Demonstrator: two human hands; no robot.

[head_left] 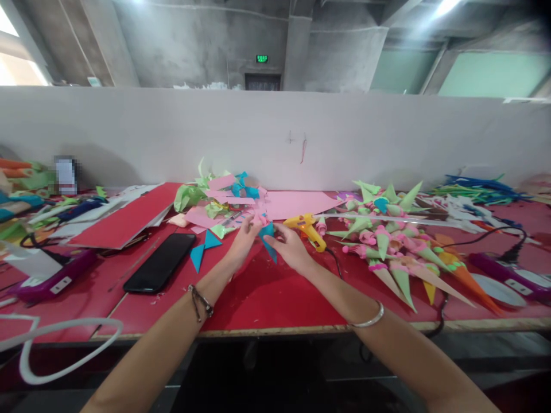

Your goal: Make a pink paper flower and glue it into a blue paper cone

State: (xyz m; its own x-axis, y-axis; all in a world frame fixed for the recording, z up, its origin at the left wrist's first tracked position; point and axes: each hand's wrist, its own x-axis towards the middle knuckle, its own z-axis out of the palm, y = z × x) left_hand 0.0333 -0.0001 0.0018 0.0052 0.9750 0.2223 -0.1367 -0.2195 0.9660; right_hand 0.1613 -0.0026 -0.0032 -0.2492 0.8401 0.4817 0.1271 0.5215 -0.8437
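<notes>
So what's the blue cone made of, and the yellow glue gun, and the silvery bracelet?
The blue cone looks like matte paper, maybe thin foam: no shine, tapering to a point. The yellow glue gun seems smooth, hard plastic: bright, even colour. The silvery bracelet is probably polished metal, since it gleams.

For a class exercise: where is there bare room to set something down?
Mostly bare: red tabletop between the forearms, from blue cone to near edge. Crowded: black phone leftward, paper cones and glue gun rightward, paper scraps beyond.

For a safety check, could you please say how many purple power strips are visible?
2: one power strip at left, another power strip at right; more may be hidden.
</notes>
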